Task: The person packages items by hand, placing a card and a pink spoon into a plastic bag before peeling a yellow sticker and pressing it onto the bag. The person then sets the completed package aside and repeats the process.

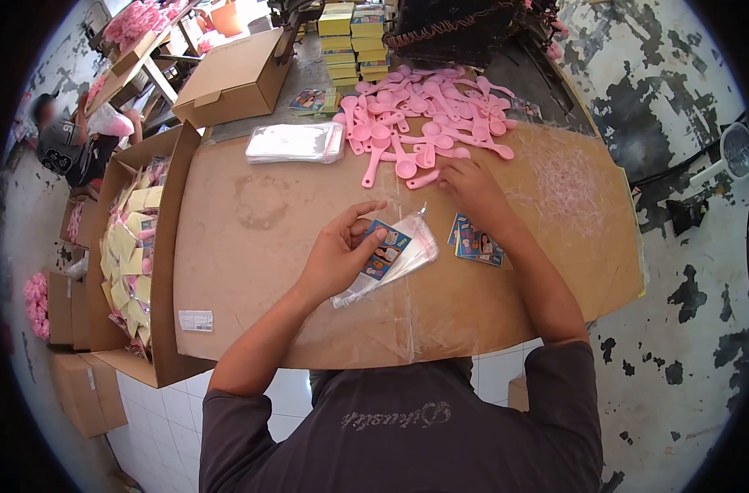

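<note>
Centre frame, the left hand [342,253] pinches a blue, rectangular printed card [390,256] over clear plastic bags [425,240]; just above right, the right hand [476,195] meets a pink plastic spoon [422,180], grip unclear. Spoon-picking, seemingly; lifting calls for a firm pinch.

Person [66,144] at far left; white floor tiles [165,419] below.

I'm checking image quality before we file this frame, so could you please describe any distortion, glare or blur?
Head view: dark, curved borders left and right; the cardboard work surface bows along its near edge, likely lens distortion; head view: white glare on the stacked clear bags; head view: the co-worker's head at far left is blurred, while the left hand looks fairly sharp.
</note>
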### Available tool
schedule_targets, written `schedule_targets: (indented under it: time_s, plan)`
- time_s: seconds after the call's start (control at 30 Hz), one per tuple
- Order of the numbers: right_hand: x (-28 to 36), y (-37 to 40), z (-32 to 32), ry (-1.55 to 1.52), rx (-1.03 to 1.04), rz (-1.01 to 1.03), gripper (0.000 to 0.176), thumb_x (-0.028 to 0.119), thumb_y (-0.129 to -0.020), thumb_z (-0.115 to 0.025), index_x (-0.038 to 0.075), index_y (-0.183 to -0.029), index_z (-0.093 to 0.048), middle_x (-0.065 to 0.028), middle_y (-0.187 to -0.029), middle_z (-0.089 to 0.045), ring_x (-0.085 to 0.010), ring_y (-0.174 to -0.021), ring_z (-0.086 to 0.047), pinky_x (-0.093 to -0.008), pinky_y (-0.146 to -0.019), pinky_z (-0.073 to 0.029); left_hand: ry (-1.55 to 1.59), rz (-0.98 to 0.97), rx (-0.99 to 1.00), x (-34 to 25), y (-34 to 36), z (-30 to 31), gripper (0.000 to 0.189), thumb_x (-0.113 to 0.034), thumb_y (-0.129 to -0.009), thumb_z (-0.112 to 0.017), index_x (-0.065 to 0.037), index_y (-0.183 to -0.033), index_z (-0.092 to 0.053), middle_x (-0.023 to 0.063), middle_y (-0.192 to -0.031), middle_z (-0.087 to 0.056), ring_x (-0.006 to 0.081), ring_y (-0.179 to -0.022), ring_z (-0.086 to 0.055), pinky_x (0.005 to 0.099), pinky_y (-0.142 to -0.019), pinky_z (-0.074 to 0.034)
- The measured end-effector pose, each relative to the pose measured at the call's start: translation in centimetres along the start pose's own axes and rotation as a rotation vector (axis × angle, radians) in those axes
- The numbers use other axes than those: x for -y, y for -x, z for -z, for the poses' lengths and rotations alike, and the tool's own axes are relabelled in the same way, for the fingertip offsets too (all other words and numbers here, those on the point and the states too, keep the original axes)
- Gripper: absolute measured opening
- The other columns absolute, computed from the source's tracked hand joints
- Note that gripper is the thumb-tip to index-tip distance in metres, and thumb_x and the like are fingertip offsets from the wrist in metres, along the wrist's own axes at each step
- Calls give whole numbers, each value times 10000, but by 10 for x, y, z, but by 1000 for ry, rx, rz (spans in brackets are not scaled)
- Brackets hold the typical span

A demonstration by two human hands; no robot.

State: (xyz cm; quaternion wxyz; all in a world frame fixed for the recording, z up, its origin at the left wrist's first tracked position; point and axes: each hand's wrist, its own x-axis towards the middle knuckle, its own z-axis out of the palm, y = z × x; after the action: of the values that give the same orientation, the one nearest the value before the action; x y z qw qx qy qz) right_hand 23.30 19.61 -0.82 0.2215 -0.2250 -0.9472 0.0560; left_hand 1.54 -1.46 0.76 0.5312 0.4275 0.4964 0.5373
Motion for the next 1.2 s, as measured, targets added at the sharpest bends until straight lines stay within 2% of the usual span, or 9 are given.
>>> schedule_targets:
  time_s: [0.17,0.27,0.37,0.47,0.57,0.67,0.77,0.87,1.2]
  plan:
    - [12,9,11,-176,137,-62,166,104,-885,-720,41,-1030,-668,-115,-1076,-674,-314,-1071,-623,-426,-967,-472,34,12,41,-2,0,1,369,-97,-1053,-612,-1,-1404,-549,51,-1008,-728,74,-911,-683,230,-800,-551]
    - [30,9,10,-53,-37,14,158,127,-887,-725,48,-1009,-663,-103,-1024,-664,-312,-1036,-623,-424,-958,-472,58,17,29,-2,1,-2,341,-102,-1051,-619,-1,-1373,-570,42,-1009,-726,67,-914,-678,224,-796,-545]
    - [24,7,1,18,-12,139,215,169,-888,-734,50,-1054,-664,-122,-1061,-679,-324,-1050,-631,-431,-953,-485,52,25,26,2,0,-2,322,-111,-1048,-629,2,-1346,-584,46,-1028,-729,63,-910,-677,226,-791,-547]
    - [25,5,-4,13,52,14,289,184,-893,-732,56,-1145,-668,-149,-1100,-688,-339,-1056,-642,-445,-940,-500,-3,72,18,-5,2,-2,311,-116,-1042,-643,6,-1324,-598,54,-1045,-739,61,-914,-680,222,-793,-547]
    - [35,0,-4,-16,-36,-63,367,150,-901,-712,52,-1249,-649,-176,-1125,-690,-354,-1043,-645,-462,-938,-507,69,0,1,6,0,-3,301,-118,-1037,-652,8,-1307,-607,59,-1051,-749,57,-903,-683,218,-775,-550]
    - [27,3,-8,30,-89,37,445,59,-917,-675,22,-1353,-594,-152,-1078,-691,-287,-980,-674,-416,-879,-540,76,0,2,6,0,-2,300,-115,-1035,-653,10,-1304,-606,66,-1045,-754,63,-884,-693,218,-742,-558]
    - [51,-2,27,-721,72,-325,447,26,-992,-621,26,-1429,-530,-108,-1002,-669,-172,-915,-678,-324,-753,-555,54,25,-2,4,2,-3,301,-102,-1027,-662,16,-1298,-606,81,-1048,-755,77,-871,-707,223,-719,-570]
    - [70,-1,46,-1193,-59,-345,567,-27,-984,-611,46,-1519,-441,-71,-1059,-637,-99,-893,-654,-257,-694,-542,55,34,13,3,2,-6,305,-79,-1020,-665,25,-1300,-603,96,-1050,-755,93,-882,-720,226,-729,-580]
    - [101,8,41,-1206,-100,-369,562,-10,-974,-661,47,-1496,-461,-84,-1113,-638,-119,-929,-688,-252,-777,-566,13,55,34,11,2,-10,308,-92,-1037,-646,46,-1311,-619,109,-1103,-753,102,-909,-717,240,-754,-590]
